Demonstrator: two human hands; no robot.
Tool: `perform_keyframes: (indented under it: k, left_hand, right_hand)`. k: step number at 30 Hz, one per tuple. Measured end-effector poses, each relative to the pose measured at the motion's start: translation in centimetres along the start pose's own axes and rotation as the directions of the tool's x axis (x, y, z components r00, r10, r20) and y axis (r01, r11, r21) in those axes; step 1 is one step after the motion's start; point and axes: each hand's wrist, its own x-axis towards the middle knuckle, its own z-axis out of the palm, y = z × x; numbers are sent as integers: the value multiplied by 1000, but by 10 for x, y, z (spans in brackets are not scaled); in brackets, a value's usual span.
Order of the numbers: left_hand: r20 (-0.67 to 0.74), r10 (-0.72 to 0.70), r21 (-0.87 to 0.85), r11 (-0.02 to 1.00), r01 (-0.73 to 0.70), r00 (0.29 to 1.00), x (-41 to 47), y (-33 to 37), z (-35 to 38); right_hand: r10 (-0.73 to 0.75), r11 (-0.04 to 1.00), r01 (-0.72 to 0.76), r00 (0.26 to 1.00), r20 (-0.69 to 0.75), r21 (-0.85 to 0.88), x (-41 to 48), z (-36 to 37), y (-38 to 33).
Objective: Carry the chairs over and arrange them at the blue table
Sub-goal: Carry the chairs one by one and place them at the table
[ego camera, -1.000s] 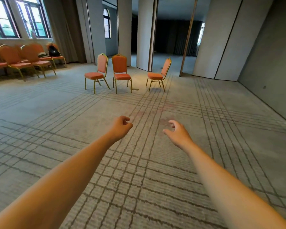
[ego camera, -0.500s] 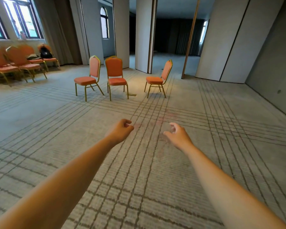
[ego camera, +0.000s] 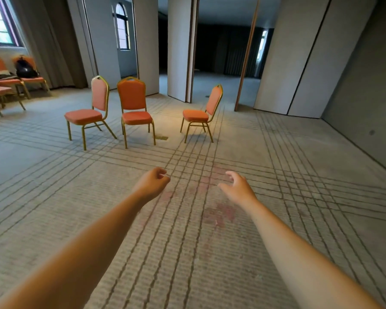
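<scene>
Both bare arms are stretched forward over the grey line-patterned carpet (ego camera: 299,166); the left hand (ego camera: 152,182) is loosely curled around nothing, and the right hand (ego camera: 239,188) is spread open and empty. Three orange-upholstered chairs with gold metal frames (ego camera: 134,108) are seen standing ahead, well apart from both hands, before grey partition walls (ego camera: 276,52).

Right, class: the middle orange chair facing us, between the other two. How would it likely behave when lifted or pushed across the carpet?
The middle chair looks rigid: a thin gold metal frame, so probably fairly light. Its tall back and narrow leg base suggest it may tip if pushed high. The textured carpet would likely drag at the legs, so lifting seems easier.
</scene>
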Motion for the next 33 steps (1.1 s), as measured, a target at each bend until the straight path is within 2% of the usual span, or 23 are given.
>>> perform_keyframes:
  k: [6, 13, 22, 26, 33]
  left_hand:
    - [41, 0, 23, 1000, -1, 999, 176, 31, 21]
    - [114, 5, 50, 999, -11, 994, 357, 46, 55]
    - [32, -72, -18, 997, 73, 997, 615, 99, 95]
    - [49, -120, -22, 992, 121, 992, 701, 109, 121]
    - [68, -150, -12, 988, 151, 986, 901, 121, 159]
  right_hand:
    - [41, 999, -40, 999, -32, 30, 175, -18, -13]
    - [65, 997, -65, 998, 1, 30, 364, -18, -2]
    - [26, 1000, -27, 999, 23, 16, 638, -58, -12]
    - [26, 998, -18, 993, 116, -64, 728, -66, -13]
    - [12, 995, -1, 993, 113, -101, 923, -69, -15]
